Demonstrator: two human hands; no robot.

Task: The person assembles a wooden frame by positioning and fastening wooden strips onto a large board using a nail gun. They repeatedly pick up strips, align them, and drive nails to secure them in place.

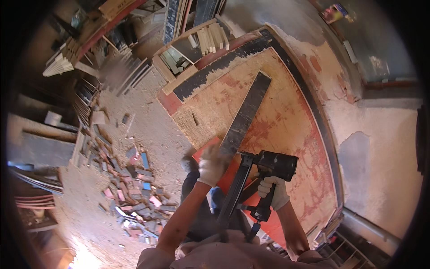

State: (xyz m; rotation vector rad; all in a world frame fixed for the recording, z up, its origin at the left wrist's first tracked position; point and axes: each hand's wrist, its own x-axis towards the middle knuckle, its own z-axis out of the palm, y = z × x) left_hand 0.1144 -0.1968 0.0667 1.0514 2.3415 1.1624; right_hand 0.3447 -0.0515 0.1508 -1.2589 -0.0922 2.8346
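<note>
My right hand (274,192), in a white glove, is closed round the handle of a black nail gun (277,165). The gun's long magazine (235,193) slants down toward my body, and its nose is by the near end of a dark plank (246,114). That plank lies slantwise on a worn wooden worktable (286,112) with reddish stains. Beside the plank's near end is my gloved left hand (211,167), smeared by motion, so its fingers cannot be made out. A red board (229,179) lies partly under the gun and the plank.
Dark strips (304,78) border the table's far and right edges. A wooden box (177,60) with short wood pieces sits at its far left corner. Scrap blocks (139,193) litter the floor on the left. A patchy wall (380,148) stands close on the right.
</note>
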